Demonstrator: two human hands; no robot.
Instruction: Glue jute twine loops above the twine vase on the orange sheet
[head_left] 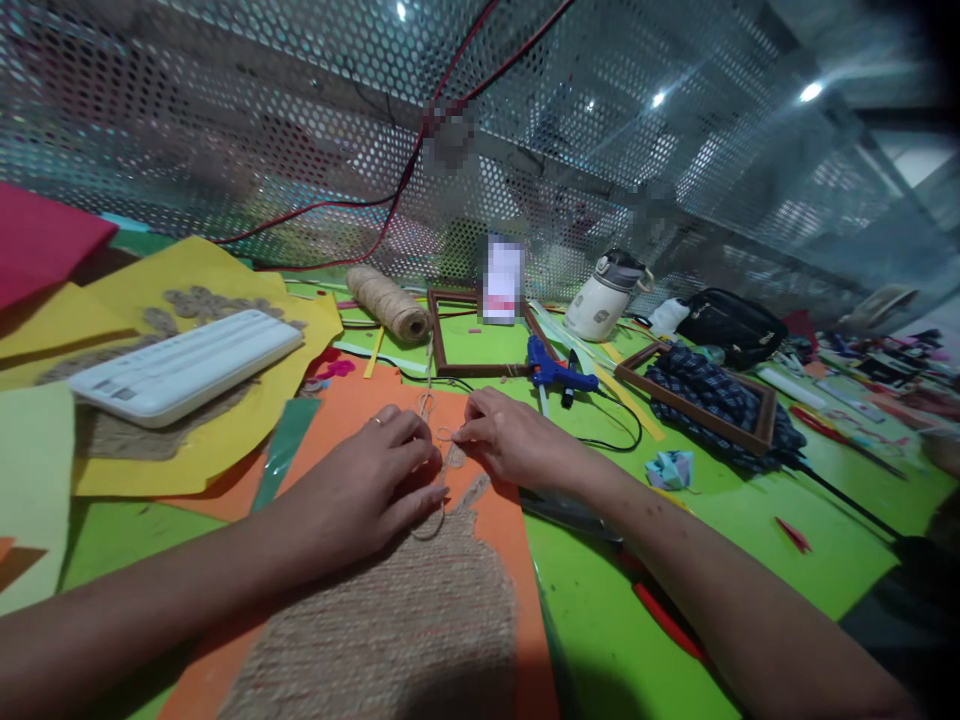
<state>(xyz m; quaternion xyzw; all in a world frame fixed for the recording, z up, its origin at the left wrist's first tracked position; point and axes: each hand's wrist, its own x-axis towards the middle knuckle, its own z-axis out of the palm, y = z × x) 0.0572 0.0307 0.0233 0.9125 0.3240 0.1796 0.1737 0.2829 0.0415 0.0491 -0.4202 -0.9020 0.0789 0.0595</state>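
Orange paper point(536, 640) lies before me, covered in part by a shape of rows of brown twine point(405, 620). Above that shape, a thin loose strand of twine point(429, 535) makes small loops between my hands. My left hand point(375, 485), with a ring on one finger, rests on the paper with curled fingers at the strand. My right hand point(506, 435) pinches a small loop of the twine between thumb and fingers. From the strand, the twine runs back to a roll of twine point(388, 303) beyond the paper.
A white power bank point(187, 366) lies on yellow paper point(225, 455) at left. Behind are a brown frame point(439, 345), blue glue gun point(559, 372) and white bottle point(600, 298). Red-handled scissors point(667, 620) lie under my right forearm; an umbrella point(694, 400) is at right.
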